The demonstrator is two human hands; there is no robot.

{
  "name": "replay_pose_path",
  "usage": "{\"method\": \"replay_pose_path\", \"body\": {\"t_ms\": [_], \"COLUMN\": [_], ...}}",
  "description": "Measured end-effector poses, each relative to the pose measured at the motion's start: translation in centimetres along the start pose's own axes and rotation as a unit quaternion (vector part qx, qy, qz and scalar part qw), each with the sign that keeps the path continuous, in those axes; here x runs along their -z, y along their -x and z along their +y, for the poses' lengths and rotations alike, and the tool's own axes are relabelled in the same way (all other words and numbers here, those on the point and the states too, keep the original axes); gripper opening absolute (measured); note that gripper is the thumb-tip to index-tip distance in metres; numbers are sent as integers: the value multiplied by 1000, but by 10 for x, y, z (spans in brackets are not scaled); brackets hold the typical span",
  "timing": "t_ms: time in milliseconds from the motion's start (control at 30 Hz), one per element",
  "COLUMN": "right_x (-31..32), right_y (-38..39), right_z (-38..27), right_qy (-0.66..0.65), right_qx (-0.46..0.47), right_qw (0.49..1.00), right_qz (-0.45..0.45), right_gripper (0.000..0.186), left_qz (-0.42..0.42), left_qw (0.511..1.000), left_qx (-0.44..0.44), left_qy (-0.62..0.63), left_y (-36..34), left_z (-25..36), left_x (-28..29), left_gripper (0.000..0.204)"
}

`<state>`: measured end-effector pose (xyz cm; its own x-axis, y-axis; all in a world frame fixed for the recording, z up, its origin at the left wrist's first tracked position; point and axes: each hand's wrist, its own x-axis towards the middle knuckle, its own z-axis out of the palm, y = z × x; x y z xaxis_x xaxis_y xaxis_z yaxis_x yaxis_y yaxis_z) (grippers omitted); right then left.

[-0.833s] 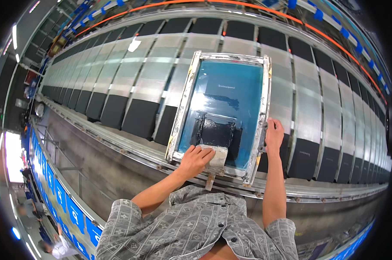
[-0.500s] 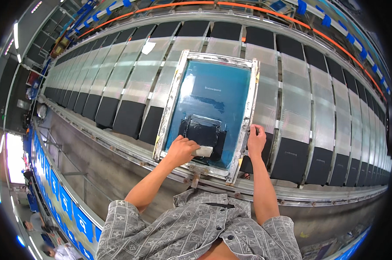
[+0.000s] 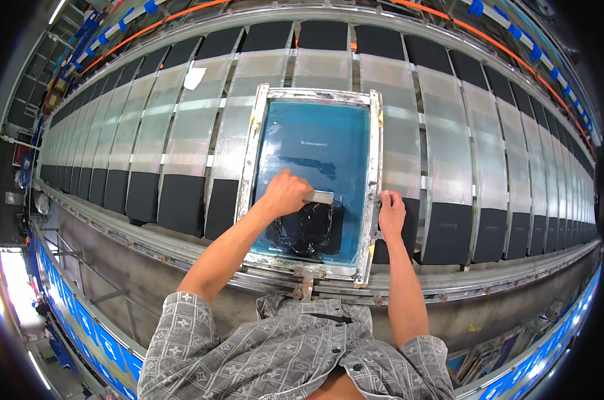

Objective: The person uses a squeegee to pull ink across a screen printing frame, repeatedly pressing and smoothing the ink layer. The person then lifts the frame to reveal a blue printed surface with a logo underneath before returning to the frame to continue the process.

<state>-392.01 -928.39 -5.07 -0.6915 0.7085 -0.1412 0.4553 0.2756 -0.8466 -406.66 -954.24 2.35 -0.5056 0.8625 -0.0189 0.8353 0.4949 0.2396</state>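
A screen-printing screen with blue mesh (image 3: 345, 137) lies in front of me inside a pale, ink-stained frame (image 3: 376, 143). My left hand (image 3: 286, 193) is closed around a squeegee (image 3: 321, 197), whose blade rests on the mesh just beyond a glossy patch of black ink (image 3: 306, 230). Most of the squeegee's handle is hidden by my fingers. At the frame's right rail, my right hand (image 3: 392, 212) is closed, its thumb and fingertips pinching the outer edge. Small pale lettering and a streak of dark ink (image 3: 308, 165) show farther up the mesh.
A long row of pallets (image 3: 448, 143) with black cloth at both ends (image 3: 445, 230) runs left and right under the screen. A white scrap (image 3: 194, 78) lies on one at the left. Metal rails (image 3: 435, 293) border the near side; an orange hose (image 3: 495, 37) runs along the far side.
My left hand has pushed the squeegee away from me across the ink, toward the middle of the mesh. My right hand stays at the frame's right edge. The whole view has shifted slightly.
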Motion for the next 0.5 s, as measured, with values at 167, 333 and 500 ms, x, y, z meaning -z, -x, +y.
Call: {"method": "replay_pose_path", "body": {"t_ms": [167,333,500], "right_x": [4,3,-2], "right_y": [3,1,1], "right_z": [-9,-7,-6], "right_qy": [20,10,-1], "right_qx": [-17,-19,-26], "right_qw": [1000,999,999], "right_qz": [6,31,20], "right_gripper": [31,32,32], "left_qz": [-36,-87,-42], "left_qw": [999,994,999], "left_qx": [20,-29,26], "left_qy": [7,58,8], "left_y": [29,74,24], "left_z": [25,64,20], "left_x": [-10,-10,5], "left_gripper": [20,21,21]}}
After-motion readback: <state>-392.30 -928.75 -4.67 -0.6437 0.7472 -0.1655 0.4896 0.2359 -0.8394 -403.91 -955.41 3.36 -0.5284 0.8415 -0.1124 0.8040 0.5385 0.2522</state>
